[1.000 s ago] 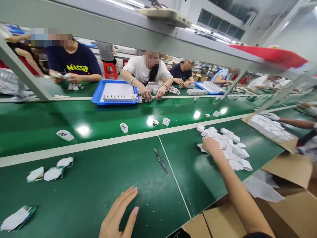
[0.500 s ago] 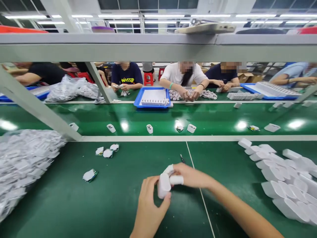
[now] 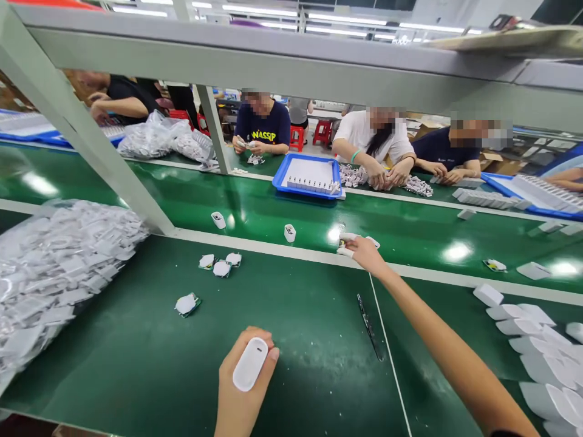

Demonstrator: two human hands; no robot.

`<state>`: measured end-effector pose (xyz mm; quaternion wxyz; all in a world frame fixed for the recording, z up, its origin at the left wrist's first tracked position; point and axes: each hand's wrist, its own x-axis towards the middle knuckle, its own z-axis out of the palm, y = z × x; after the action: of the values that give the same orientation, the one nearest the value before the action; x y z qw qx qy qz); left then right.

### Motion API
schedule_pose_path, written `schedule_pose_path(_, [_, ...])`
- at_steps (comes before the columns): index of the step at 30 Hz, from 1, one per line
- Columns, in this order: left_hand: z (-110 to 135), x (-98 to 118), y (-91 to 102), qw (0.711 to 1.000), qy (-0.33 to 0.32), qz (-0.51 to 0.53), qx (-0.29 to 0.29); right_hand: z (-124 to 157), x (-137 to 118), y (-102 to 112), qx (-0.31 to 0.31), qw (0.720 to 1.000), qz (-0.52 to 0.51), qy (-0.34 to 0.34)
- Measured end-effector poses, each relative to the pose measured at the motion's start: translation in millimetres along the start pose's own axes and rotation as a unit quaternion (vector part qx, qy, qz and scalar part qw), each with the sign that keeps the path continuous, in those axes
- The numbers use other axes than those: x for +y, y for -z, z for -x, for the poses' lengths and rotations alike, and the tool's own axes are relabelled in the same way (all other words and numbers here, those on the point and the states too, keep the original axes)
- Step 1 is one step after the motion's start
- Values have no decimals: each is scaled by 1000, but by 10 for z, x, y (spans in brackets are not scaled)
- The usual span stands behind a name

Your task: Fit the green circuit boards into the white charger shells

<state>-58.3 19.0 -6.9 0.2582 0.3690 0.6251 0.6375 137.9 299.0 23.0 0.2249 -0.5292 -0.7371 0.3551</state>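
My left hand is near the front edge of the green table, closed around a white oval plastic shell that faces up. My right hand reaches far out to the edge of the green conveyor belt, its fingers pinched on a small white part by the pale strip. A dark thin tool lies on the table beside my right forearm. A heap of white shells sits at the right.
A large bag of white pieces fills the left. Small wrapped pieces lie mid-table. White parts ride the belt. A slanted grey frame post crosses the left. Across the belt, people work by a blue tray.
My hands have parted: the right one moved away from the shell and out to the conveyor edge, while the left kept the white shell near me. The view turned left.
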Motion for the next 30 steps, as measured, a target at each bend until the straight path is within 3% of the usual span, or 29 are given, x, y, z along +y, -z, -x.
schedule_pose_path(5, [48, 101, -26, 994, -93, 26, -48, 1199, -115, -314, 104, 977, -185, 19])
schedule_pose_path(8, [126, 113, -49, 982, -122, 68, -125, 1929, -311, -414, 195, 907, -374, 24])
schedule_pose_path(10, [171, 112, -60, 969, -144, 91, -181, 2261, -450, -450, 226, 862, -452, 38])
schedule_pose_path(12, [197, 120, -59, 952, -170, 108, -229, 2479, -548, -480, 215, 859, -463, 50])
schedule_pose_path(16, [230, 171, -12, 928, -188, 145, -288, 2716, -624, -542, 166, 872, -452, 89])
schedule_pose_path(18, [284, 184, 11, 934, -148, 166, -280, 2767, -669, -615, 154, 874, -442, 128])
schedule_pose_path(20, [367, 162, -2, 948, -64, 168, -263, 2776, -744, -748, 161, 867, -449, 147])
schedule_pose_path(23, [486, 76, -114, 962, 44, 128, -239, 2725, -856, -1006, 193, 839, -500, 90])
schedule_pose_path(26, [570, 8, -249, 971, 45, 111, -209, 2639, -877, -1176, 211, 829, -517, 20])
schedule_pose_path(30, [699, 7, -287, 952, 13, 153, -264, 2573, -789, -1198, 252, 853, -456, -41])
